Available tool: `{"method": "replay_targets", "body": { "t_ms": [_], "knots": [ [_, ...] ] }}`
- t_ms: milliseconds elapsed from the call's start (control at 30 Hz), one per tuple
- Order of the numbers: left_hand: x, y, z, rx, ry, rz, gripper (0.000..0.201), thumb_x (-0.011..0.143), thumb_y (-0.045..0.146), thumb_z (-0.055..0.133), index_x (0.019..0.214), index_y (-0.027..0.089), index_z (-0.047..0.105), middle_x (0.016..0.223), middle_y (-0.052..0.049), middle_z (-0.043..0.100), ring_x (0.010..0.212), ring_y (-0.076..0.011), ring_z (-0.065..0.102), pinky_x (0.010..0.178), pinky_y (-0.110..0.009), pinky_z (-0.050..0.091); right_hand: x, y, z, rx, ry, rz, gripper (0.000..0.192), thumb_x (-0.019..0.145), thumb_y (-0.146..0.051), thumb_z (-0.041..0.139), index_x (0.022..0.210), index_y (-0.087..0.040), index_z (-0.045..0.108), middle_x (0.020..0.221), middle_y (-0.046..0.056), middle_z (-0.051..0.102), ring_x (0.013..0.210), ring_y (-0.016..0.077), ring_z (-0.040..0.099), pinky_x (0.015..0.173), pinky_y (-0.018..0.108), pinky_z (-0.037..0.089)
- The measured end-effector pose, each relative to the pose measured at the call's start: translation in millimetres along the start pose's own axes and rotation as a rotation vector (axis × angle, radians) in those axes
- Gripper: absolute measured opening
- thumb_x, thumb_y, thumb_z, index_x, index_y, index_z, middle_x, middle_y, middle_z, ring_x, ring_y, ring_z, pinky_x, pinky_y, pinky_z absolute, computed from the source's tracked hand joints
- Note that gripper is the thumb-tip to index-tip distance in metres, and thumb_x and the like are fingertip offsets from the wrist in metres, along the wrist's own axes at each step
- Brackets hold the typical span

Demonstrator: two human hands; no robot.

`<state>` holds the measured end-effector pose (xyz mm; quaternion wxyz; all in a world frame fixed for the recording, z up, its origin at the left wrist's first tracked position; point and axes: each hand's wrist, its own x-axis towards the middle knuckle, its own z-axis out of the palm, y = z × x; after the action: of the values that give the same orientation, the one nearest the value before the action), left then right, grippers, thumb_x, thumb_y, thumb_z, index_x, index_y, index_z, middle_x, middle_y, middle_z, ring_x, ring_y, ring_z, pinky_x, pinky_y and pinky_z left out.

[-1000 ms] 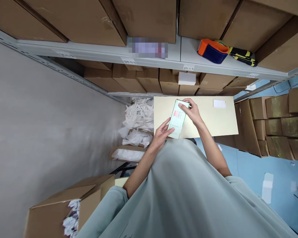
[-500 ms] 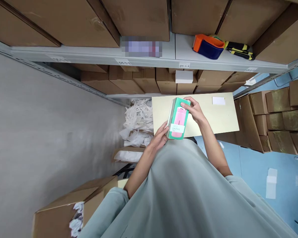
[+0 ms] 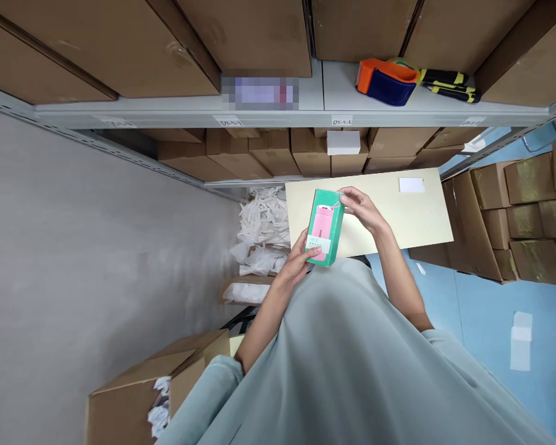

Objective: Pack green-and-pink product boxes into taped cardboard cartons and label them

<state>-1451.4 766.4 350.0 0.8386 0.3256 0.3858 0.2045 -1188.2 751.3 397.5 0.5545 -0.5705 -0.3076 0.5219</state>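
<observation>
I hold a small green product box [image 3: 325, 226] with a pink item pictured on its front, upright over the near edge of a cream table top [image 3: 398, 216]. My left hand [image 3: 301, 256] grips its lower end, thumb on the white label. My right hand [image 3: 362, 209] pinches the box's top right corner. The box stands in front of my grey-green shirt.
Metal shelves [image 3: 278, 111] ahead carry large cardboard boxes, an orange and blue tape dispenser [image 3: 385, 79] and yellow-black tools [image 3: 449, 84]. White plastic bags [image 3: 262, 232] pile left of the table. An open carton [image 3: 134, 398] sits at lower left. Stacked cartons [image 3: 514, 216] stand on the blue floor at right.
I have turned the box in my hands: a second ago its pale back face showed, now the green front with the pink picture faces me. Both hands kept their hold.
</observation>
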Motion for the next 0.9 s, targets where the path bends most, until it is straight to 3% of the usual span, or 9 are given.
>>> {"method": "replay_targets", "body": {
  "t_ms": [167,267,400,500,633,767,900],
  "knots": [
    [1.3,-5.8,-12.7,-0.129,-0.126,-0.173,0.075,0.064,0.053,0.101,0.131,0.025,0.081,0.114,-0.010,0.088,0.110,-0.0367,0.083,0.092,-0.047,0.069,-2.2,4.5,-0.9,0.139,-0.131,0.031,0.068,0.069,-0.067,0.102,0.119,-0.032,0.070,0.110,0.000,0.076,0.098,0.0203,0.072,0.087,0.033,0.062],
    [3.5,-2.1,-15.2,-0.119,-0.149,-0.176,0.074,0.068,0.050,0.100,0.135,0.025,0.078,0.117,-0.010,0.087,0.112,-0.0342,0.083,0.095,-0.045,0.068,0.7,7.9,6.3,0.117,-0.072,0.008,0.066,0.068,-0.065,0.102,0.117,-0.032,0.071,0.109,-0.001,0.075,0.097,0.0209,0.071,0.084,0.033,0.061],
    [7.0,6.2,-11.3,0.057,-0.083,-0.070,0.093,0.071,0.042,0.104,0.154,0.029,0.065,0.138,-0.010,0.082,0.121,-0.0286,0.080,0.096,-0.036,0.066,6.4,13.5,13.3,-0.003,0.056,-0.035,0.065,0.061,-0.060,0.105,0.108,-0.028,0.075,0.118,0.002,0.076,0.108,0.0239,0.070,0.091,0.035,0.062],
    [9.7,6.8,-6.9,0.166,-0.005,-0.018,0.104,0.066,0.044,0.108,0.158,0.027,0.061,0.134,-0.012,0.083,0.123,-0.0317,0.081,0.096,-0.038,0.067,8.6,18.5,16.2,-0.056,0.106,-0.023,0.066,0.059,-0.062,0.105,0.106,-0.027,0.074,0.118,0.003,0.076,0.108,0.0248,0.069,0.093,0.038,0.062],
    [10.1,5.2,-7.4,0.152,0.027,-0.009,0.105,0.062,0.045,0.110,0.154,0.024,0.064,0.127,-0.012,0.085,0.117,-0.0317,0.083,0.095,-0.039,0.067,7.0,18.7,16.4,-0.065,0.080,-0.015,0.065,0.064,-0.063,0.103,0.110,-0.027,0.074,0.120,0.003,0.076,0.107,0.0244,0.070,0.096,0.039,0.062],
    [6.4,9.8,-17.9,0.061,-0.017,-0.057,0.080,0.064,0.040,0.108,0.135,0.022,0.077,0.125,-0.010,0.087,0.111,-0.0282,0.084,0.092,-0.033,0.067,1.9,13.4,10.1,0.006,-0.043,-0.006,0.064,0.073,-0.070,0.099,0.118,-0.030,0.074,0.126,0.004,0.075,0.114,0.0237,0.070,0.100,0.037,0.061],
    [4.7,14.6,-28.9,-0.090,-0.123,-0.214,0.064,0.069,0.045,0.102,0.125,0.022,0.082,0.124,-0.010,0.087,0.111,-0.0307,0.085,0.095,-0.039,0.069,-1.3,15.1,7.2,0.115,-0.133,0.046,0.071,0.073,-0.070,0.099,0.128,-0.035,0.071,0.125,0.002,0.076,0.108,0.0214,0.072,0.093,0.033,0.063]
  ]
}}
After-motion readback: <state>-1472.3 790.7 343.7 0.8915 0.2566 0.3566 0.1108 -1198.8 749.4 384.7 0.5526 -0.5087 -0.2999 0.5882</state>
